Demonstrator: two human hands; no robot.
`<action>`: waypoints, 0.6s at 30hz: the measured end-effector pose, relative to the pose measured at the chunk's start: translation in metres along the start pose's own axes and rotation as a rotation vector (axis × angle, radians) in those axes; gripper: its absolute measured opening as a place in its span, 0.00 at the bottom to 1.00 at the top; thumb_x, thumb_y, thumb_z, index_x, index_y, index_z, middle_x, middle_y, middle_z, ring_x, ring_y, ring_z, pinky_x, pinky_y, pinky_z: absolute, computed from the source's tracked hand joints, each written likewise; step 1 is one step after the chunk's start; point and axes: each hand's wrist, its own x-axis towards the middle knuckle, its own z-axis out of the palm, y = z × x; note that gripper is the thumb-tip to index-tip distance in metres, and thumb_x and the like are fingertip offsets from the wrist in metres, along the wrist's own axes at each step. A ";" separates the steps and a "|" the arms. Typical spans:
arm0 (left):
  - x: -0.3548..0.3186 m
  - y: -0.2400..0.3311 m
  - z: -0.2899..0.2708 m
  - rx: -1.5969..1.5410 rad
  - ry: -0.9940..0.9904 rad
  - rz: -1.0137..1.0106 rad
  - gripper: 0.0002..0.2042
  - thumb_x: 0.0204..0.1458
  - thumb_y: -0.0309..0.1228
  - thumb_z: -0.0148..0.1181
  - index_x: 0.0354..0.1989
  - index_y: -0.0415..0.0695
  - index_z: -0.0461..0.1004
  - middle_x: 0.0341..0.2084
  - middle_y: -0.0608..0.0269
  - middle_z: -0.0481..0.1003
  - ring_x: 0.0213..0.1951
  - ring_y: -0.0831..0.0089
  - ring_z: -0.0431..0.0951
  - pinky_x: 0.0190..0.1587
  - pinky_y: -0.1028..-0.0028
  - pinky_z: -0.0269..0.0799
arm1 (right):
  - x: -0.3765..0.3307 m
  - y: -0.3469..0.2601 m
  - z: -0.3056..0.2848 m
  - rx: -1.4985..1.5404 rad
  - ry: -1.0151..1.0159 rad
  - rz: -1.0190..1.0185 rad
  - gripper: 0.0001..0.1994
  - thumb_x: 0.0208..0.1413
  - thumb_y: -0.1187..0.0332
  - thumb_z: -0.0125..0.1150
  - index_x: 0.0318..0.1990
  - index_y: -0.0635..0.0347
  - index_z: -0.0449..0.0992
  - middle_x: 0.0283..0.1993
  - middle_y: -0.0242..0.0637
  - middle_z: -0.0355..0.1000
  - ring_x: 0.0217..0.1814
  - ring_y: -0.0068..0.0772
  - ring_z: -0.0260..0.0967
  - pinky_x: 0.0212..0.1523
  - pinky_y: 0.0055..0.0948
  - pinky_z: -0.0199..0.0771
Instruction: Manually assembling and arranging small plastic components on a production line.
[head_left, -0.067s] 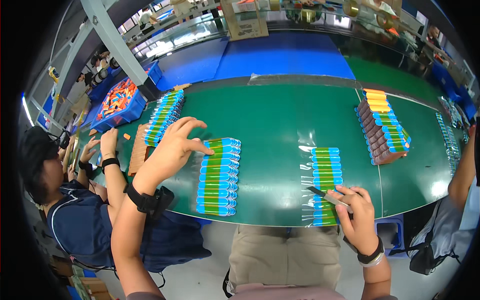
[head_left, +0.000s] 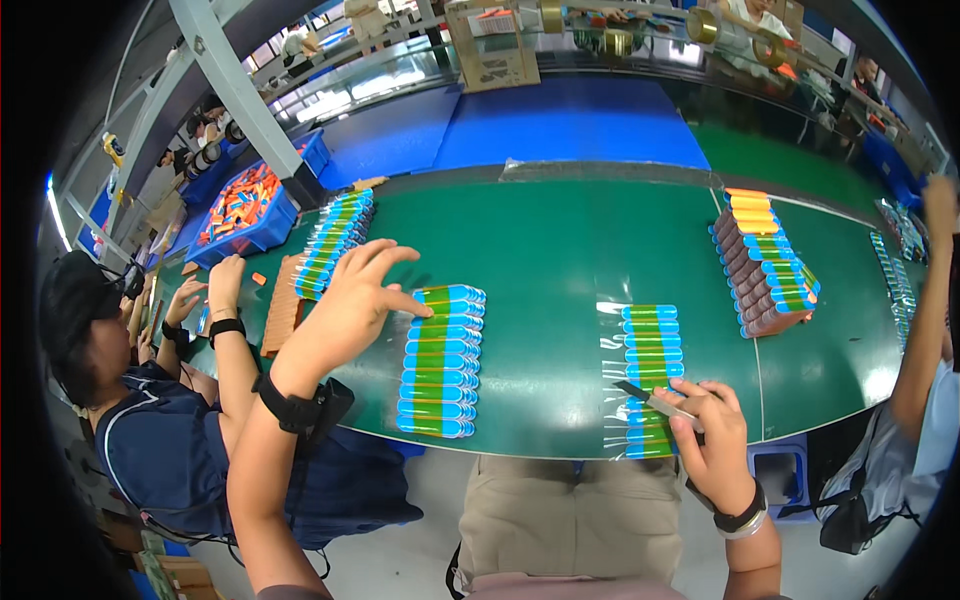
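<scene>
My left hand (head_left: 340, 310) reaches over the table with fingers spread, its index fingertip at the top left corner of a stack of blue-ended strips with a green middle (head_left: 440, 375). The hand grips nothing. In my right hand (head_left: 718, 445) is a slim cutter knife (head_left: 660, 400), its dark blade pointing up and left. The blade lies over a single layer of similar blue and green strips (head_left: 653, 342), joined in a column near the table's front edge. Clear film tabs stick out along that column's left side.
A taller stack (head_left: 775, 270) with orange pieces on top stands to the right. Far left are another strip stack (head_left: 338, 235), brown corrugated pieces (head_left: 281, 305) and a blue bin (head_left: 262, 237) of orange pieces. A co-worker (head_left: 165, 440) sits left; another's arm (head_left: 915, 340) shows at right.
The whole view has shifted slightly, with the table sitting a little lower. The co-worker's arm at the right edge now reaches up over the table. My hands keep nearly the same pose.
</scene>
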 end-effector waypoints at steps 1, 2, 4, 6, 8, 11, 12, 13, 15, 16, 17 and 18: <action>0.003 0.009 -0.006 0.083 0.024 0.023 0.16 0.47 0.18 0.56 0.35 0.56 0.84 0.55 0.59 0.69 0.62 0.54 0.64 0.65 0.57 0.56 | 0.001 0.000 0.000 -0.001 -0.013 0.003 0.05 0.59 0.73 0.57 0.40 0.62 0.74 0.48 0.34 0.80 0.56 0.41 0.74 0.57 0.44 0.63; 0.001 0.025 -0.015 0.092 0.069 0.007 0.17 0.46 0.17 0.56 0.39 0.55 0.82 0.55 0.58 0.69 0.62 0.53 0.63 0.65 0.56 0.57 | 0.001 -0.002 0.000 0.008 -0.004 0.009 0.04 0.59 0.73 0.57 0.40 0.62 0.74 0.47 0.34 0.80 0.55 0.41 0.75 0.57 0.44 0.63; 0.001 0.070 -0.038 -0.431 0.168 -0.070 0.10 0.53 0.19 0.52 0.43 0.44 0.72 0.53 0.54 0.70 0.59 0.56 0.66 0.64 0.58 0.57 | -0.001 0.001 0.001 -0.001 0.009 0.012 0.04 0.59 0.73 0.57 0.40 0.62 0.74 0.47 0.34 0.80 0.55 0.41 0.75 0.57 0.44 0.63; -0.013 0.122 -0.052 -1.470 0.340 0.000 0.05 0.60 0.27 0.52 0.41 0.42 0.65 0.49 0.39 0.70 0.54 0.55 0.70 0.61 0.55 0.60 | -0.001 -0.002 0.001 0.003 0.001 0.014 0.03 0.60 0.72 0.56 0.39 0.62 0.73 0.46 0.35 0.81 0.54 0.42 0.76 0.57 0.44 0.63; -0.017 0.158 -0.071 -1.837 0.170 0.287 0.06 0.61 0.33 0.49 0.41 0.47 0.63 0.36 0.46 0.71 0.41 0.51 0.72 0.49 0.48 0.66 | -0.003 -0.003 0.000 0.010 0.004 0.009 0.04 0.60 0.72 0.55 0.39 0.62 0.72 0.46 0.36 0.81 0.54 0.42 0.76 0.57 0.44 0.63; -0.017 0.207 -0.065 -2.115 0.232 0.461 0.08 0.62 0.37 0.51 0.43 0.47 0.66 0.34 0.47 0.71 0.35 0.53 0.73 0.43 0.53 0.70 | -0.003 -0.003 0.000 0.013 0.003 0.015 0.04 0.61 0.71 0.54 0.39 0.62 0.72 0.46 0.38 0.81 0.54 0.43 0.75 0.57 0.44 0.63; -0.017 0.221 -0.055 -2.274 0.367 0.583 0.11 0.61 0.39 0.53 0.43 0.44 0.69 0.37 0.45 0.72 0.38 0.54 0.74 0.45 0.55 0.71 | -0.004 -0.003 0.000 0.005 0.006 0.028 0.04 0.61 0.71 0.54 0.39 0.62 0.71 0.46 0.39 0.81 0.55 0.43 0.75 0.57 0.45 0.63; -0.019 0.230 -0.048 -2.427 0.506 0.712 0.14 0.61 0.40 0.54 0.44 0.41 0.71 0.39 0.42 0.73 0.41 0.54 0.75 0.48 0.57 0.72 | -0.004 -0.002 0.001 -0.004 0.004 0.031 0.04 0.61 0.71 0.54 0.39 0.62 0.71 0.46 0.39 0.81 0.55 0.43 0.75 0.57 0.45 0.63; -0.026 0.237 -0.039 -2.462 0.506 0.693 0.15 0.60 0.41 0.55 0.44 0.40 0.71 0.39 0.42 0.73 0.40 0.54 0.75 0.47 0.57 0.73 | -0.001 -0.003 0.003 0.019 -0.002 0.033 0.04 0.61 0.71 0.54 0.38 0.62 0.72 0.46 0.38 0.81 0.55 0.43 0.75 0.57 0.44 0.63; -0.028 0.239 -0.035 -2.490 0.503 0.676 0.15 0.60 0.41 0.56 0.44 0.40 0.71 0.38 0.43 0.73 0.39 0.55 0.76 0.47 0.57 0.73 | 0.001 -0.005 0.002 0.027 -0.001 0.034 0.04 0.61 0.71 0.55 0.38 0.62 0.73 0.47 0.37 0.81 0.54 0.42 0.75 0.57 0.44 0.63; -0.029 0.241 -0.032 -2.518 0.498 0.657 0.16 0.59 0.41 0.57 0.44 0.40 0.70 0.37 0.43 0.73 0.38 0.56 0.76 0.46 0.57 0.74 | 0.001 -0.005 0.002 0.016 0.001 0.046 0.04 0.61 0.71 0.55 0.38 0.62 0.73 0.47 0.37 0.81 0.54 0.42 0.75 0.57 0.44 0.63; -0.031 0.242 -0.029 -2.545 0.493 0.637 0.17 0.59 0.41 0.58 0.45 0.40 0.70 0.37 0.43 0.73 0.37 0.56 0.76 0.46 0.57 0.74 | 0.000 -0.004 0.004 0.020 0.013 0.030 0.04 0.60 0.72 0.55 0.38 0.62 0.73 0.46 0.36 0.81 0.54 0.42 0.75 0.57 0.43 0.63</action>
